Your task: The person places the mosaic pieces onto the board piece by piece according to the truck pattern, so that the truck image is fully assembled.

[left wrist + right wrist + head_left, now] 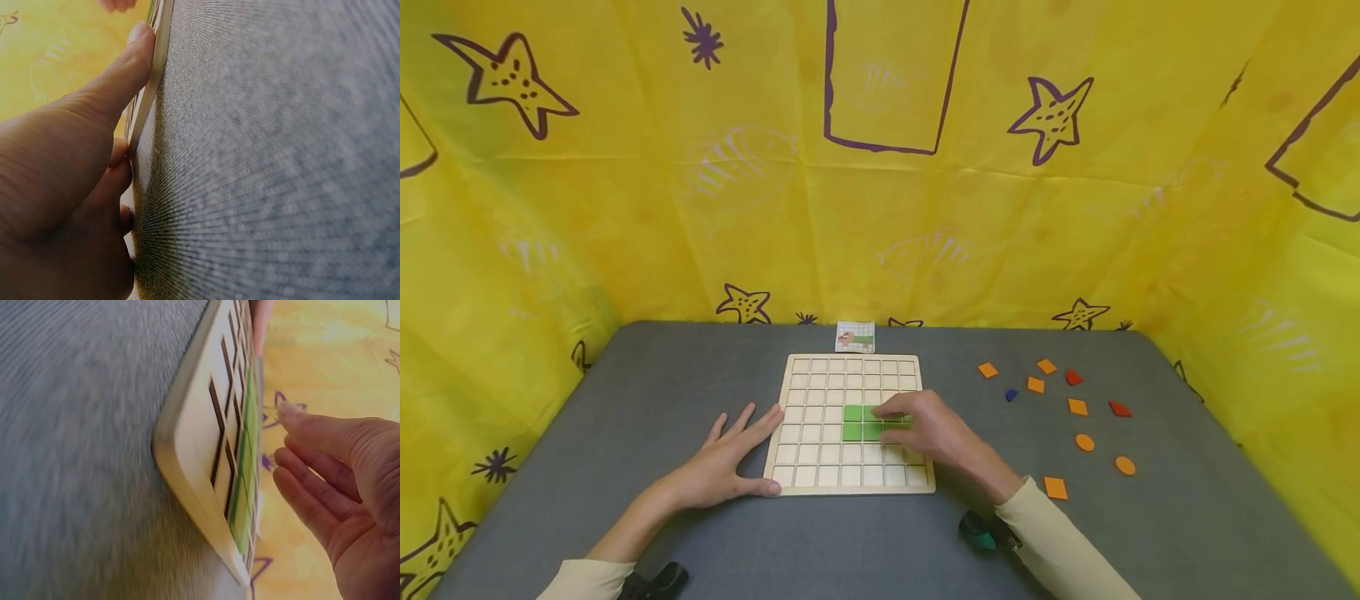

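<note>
A wooden grid board [810,455] lies on the grey table. Several green square tiles [853,432] sit side by side in its middle and right cells. My left hand [718,468] rests at the board's left edge, fingers spread; in the left wrist view the thumb [128,65] lies along the board's rim. Over the right part of the board hovers my right hand [934,427], covering some cells in the head view. In the right wrist view its thumb and loosely bent fingers [312,481] stand apart, with nothing visible between them, above the green tiles [244,506].
Behind the board lies a small picture card [855,337] with a gridded green and reddish figure. Scattered to the right are several orange squares [1056,488], orange discs [1125,465], red pieces [1121,409] and a blue piece [1011,395]. A yellow patterned cloth [760,225] hangs around the table.
</note>
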Action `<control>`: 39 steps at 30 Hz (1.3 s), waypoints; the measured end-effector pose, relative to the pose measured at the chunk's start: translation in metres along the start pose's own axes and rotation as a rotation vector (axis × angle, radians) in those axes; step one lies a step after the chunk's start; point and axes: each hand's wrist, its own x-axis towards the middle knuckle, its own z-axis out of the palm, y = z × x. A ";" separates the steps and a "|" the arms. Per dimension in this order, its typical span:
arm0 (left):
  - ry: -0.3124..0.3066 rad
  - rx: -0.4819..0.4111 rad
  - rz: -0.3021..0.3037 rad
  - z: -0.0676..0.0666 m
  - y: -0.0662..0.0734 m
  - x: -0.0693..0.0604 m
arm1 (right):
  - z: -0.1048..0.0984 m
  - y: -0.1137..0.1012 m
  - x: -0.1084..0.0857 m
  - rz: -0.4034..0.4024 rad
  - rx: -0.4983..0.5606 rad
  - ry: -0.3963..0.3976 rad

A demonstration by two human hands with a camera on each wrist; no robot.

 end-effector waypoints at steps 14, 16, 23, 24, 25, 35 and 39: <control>0.003 0.006 -0.001 -0.002 0.000 0.000 | -0.037 0.022 -0.039 0.015 -0.031 0.042; 0.006 0.008 0.003 -0.002 0.000 -0.001 | -0.044 0.023 -0.045 0.024 -0.044 0.049; 0.017 0.013 0.022 -0.001 -0.001 -0.002 | -0.067 0.034 -0.073 0.044 -0.094 0.091; 0.019 0.014 0.028 -0.001 -0.001 -0.001 | -0.070 0.036 -0.077 0.049 -0.086 0.100; 0.019 0.014 0.029 0.000 -0.001 -0.001 | -0.072 0.038 -0.081 0.056 -0.073 0.108; 0.014 0.013 0.007 -0.001 0.001 0.000 | -0.089 0.059 -0.120 0.141 0.054 0.121; 0.015 0.010 0.007 -0.001 0.002 0.000 | -0.092 0.064 -0.132 0.127 0.063 0.118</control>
